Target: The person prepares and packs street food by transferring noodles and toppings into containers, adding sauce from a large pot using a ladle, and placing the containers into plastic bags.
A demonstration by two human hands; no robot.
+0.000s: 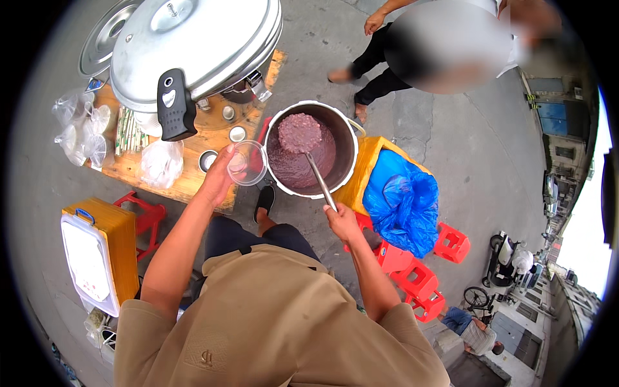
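Observation:
My left hand (218,175) holds a clear plastic cup (247,162) tilted beside the rim of a steel pot (345,138). The pot holds a dark reddish-purple porridge (293,164). My right hand (342,221) grips the metal handle of a ladle (320,180). The ladle's bowl is raised above the porridge and heaped with it (300,132). The cup sits just left of the pot, a little below the ladle's bowl.
A wooden table (193,177) at the left carries a large steel pot lid (196,45), plastic bags (161,162) and small cups. An orange box (103,255) and red stools (416,277) stand on the pavement. A blue bag (403,200) lies right of the pot. A person (387,58) stands beyond.

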